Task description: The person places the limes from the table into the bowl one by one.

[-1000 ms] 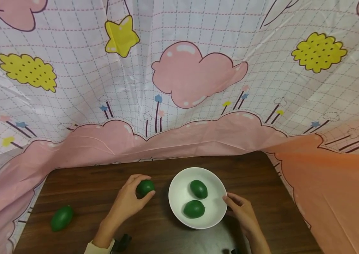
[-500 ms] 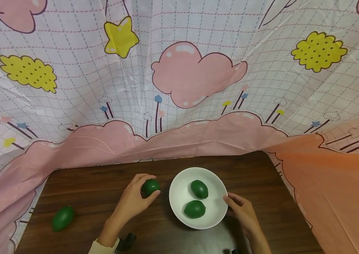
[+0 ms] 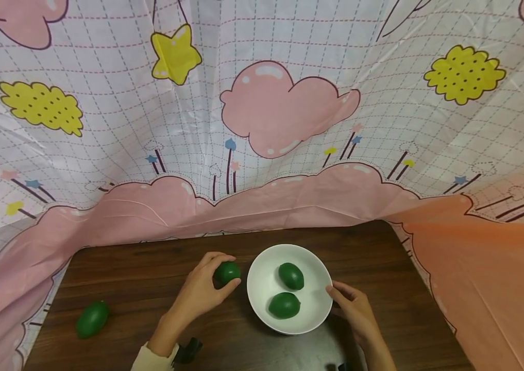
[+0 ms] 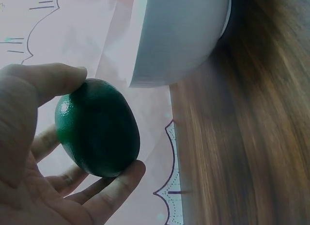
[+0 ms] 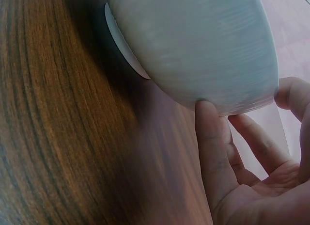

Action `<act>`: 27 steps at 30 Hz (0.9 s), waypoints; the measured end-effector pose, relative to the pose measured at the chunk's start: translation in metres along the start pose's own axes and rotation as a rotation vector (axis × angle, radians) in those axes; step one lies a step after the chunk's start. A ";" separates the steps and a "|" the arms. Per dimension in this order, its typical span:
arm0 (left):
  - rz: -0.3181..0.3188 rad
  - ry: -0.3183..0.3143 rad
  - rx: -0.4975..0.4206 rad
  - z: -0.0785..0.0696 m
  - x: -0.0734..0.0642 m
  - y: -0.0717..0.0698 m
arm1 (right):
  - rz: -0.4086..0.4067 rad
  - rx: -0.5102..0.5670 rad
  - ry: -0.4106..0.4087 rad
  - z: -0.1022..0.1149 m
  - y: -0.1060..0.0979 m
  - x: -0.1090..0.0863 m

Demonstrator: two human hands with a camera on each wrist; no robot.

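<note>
A green lime (image 3: 229, 273) is pinched between the thumb and fingers of my left hand (image 3: 202, 288), held up just left of the white bowl (image 3: 314, 293). In the left wrist view the lime (image 4: 99, 130) looks smooth and glossy, apart from the bowl's outer wall (image 4: 184, 36). My right hand (image 3: 354, 310) grips the bowl's right rim, thumb at the edge. Seen from the right wrist, its fingers (image 5: 213, 147) press on the underside of the bowl (image 5: 203, 45). Inside the bowl lie two limes, one farther back (image 3: 291, 276) and one nearer (image 3: 284, 305).
Another lime (image 3: 92, 319) lies at the left of the dark wooden table (image 3: 146, 278). Behind the table hangs a patterned cloth (image 3: 289, 108) with pink clouds, which also falls along both sides. A black device (image 3: 188, 351) sits at the left wrist.
My left hand has moved to the right with the lime, closer to the bowl. The right hand and the bowl stay almost where they were.
</note>
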State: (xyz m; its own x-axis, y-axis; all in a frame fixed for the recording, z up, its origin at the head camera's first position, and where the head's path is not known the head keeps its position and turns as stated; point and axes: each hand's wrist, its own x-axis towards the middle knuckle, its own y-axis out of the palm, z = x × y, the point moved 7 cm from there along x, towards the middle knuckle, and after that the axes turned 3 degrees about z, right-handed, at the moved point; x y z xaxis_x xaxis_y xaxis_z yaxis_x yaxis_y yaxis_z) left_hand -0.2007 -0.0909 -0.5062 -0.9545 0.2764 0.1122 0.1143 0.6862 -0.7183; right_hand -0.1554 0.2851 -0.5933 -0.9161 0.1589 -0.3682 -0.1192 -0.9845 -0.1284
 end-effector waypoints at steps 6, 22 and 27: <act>0.009 0.015 -0.025 -0.007 0.003 0.002 | 0.008 0.013 -0.007 0.000 0.002 0.000; -0.021 0.091 -0.072 -0.021 0.008 0.003 | 0.002 0.019 0.004 -0.004 0.000 0.002; -0.008 0.109 -0.097 -0.026 0.012 0.007 | -0.002 0.028 -0.002 -0.003 0.000 0.003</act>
State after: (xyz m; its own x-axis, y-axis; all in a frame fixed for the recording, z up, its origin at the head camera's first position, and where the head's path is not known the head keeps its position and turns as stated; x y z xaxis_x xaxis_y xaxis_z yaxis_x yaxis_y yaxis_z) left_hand -0.2042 -0.0657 -0.4923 -0.9206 0.3381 0.1954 0.1377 0.7492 -0.6479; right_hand -0.1569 0.2862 -0.5969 -0.9166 0.1611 -0.3659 -0.1319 -0.9858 -0.1035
